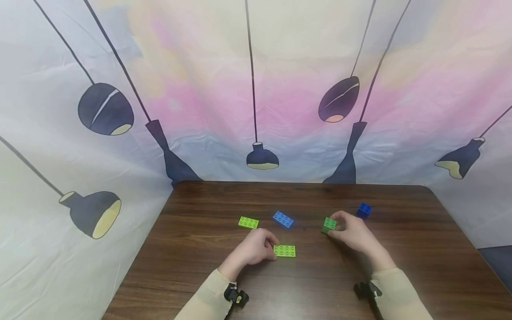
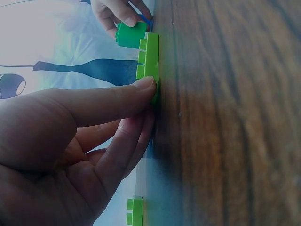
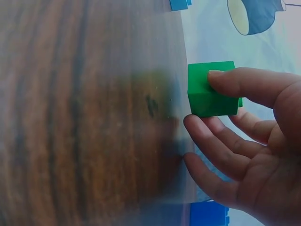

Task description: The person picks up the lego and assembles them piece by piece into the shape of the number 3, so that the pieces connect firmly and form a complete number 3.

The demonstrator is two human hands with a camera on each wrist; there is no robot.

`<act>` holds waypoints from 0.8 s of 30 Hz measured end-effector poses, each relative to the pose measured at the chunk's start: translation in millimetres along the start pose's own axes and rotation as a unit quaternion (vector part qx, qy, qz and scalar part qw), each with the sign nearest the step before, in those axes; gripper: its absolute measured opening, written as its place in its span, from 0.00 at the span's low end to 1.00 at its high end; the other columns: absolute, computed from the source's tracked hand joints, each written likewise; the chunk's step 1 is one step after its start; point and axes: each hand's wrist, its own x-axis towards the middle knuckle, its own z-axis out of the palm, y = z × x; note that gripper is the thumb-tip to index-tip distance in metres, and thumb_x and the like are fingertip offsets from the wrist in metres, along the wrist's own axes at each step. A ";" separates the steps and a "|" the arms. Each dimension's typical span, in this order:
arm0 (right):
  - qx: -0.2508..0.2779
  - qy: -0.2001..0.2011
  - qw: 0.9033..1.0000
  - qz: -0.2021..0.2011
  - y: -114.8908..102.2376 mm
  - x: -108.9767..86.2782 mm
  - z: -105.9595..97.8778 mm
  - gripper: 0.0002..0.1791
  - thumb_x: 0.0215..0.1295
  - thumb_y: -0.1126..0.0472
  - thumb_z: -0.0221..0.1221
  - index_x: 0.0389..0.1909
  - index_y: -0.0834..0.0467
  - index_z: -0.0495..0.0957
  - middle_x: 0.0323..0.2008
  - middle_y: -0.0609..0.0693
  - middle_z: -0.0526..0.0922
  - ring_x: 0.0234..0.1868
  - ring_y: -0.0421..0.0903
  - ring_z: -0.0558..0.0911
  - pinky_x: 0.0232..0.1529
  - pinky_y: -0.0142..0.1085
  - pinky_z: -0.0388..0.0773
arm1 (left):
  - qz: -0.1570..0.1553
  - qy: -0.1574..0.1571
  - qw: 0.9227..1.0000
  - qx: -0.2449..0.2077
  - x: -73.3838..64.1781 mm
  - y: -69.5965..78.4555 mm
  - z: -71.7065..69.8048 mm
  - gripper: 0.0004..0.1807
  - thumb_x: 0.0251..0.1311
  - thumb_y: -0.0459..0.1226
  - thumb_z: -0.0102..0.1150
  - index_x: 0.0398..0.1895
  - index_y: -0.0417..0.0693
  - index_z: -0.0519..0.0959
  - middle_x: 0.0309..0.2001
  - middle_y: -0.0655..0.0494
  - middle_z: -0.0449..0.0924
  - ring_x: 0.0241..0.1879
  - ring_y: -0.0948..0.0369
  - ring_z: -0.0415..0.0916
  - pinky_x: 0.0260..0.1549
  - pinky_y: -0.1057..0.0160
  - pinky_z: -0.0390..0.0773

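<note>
My left hand (image 1: 256, 247) pinches the left end of a flat lime-green toy brick (image 1: 285, 251), its studs facing up, close over the tabletop. In the left wrist view the thumb lies along the near side of that brick (image 2: 151, 56). Farther right, my right hand (image 1: 354, 230) holds a square green brick (image 1: 329, 224) between thumb and fingers. The right wrist view shows the thumb pressed on one face of the green brick (image 3: 211, 101), just above the table. Behind the right hand stands a dark blue square brick (image 1: 364, 210).
A second flat lime-green brick (image 1: 248, 222) lies beyond the left hand. To its right, a light blue flat brick (image 1: 283, 219) sits at an angle. The brown wooden table (image 1: 216, 195) ends at a hanging cloth (image 1: 224, 111) printed with lamps.
</note>
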 end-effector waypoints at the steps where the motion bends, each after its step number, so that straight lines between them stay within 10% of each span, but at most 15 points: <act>1: 0.000 -0.001 1.000 -0.001 -0.3 -0.2 0.3 0.25 0.64 0.58 0.75 0.58 0.61 0.78 0.45 0.52 0.88 0.47 0.50 0.86 0.41 0.46 0.81 | 0.000 0.000 1.000 0.000 0.1 0.3 -0.1 0.15 0.49 0.23 0.79 0.41 0.37 0.87 0.23 0.60 0.79 0.24 0.67 0.74 0.24 0.66 0.74; 24: -0.023 -0.028 0.999 -0.039 -21.4 -2.5 21.2 0.25 0.58 0.67 0.73 0.58 0.58 0.81 0.49 0.51 0.85 0.41 0.49 0.78 0.41 0.45 0.75 | -0.010 -0.004 1.000 0.000 1.0 -1.0 -0.1 0.16 0.48 0.23 0.79 0.42 0.38 0.87 0.23 0.59 0.79 0.24 0.65 0.75 0.24 0.65 0.74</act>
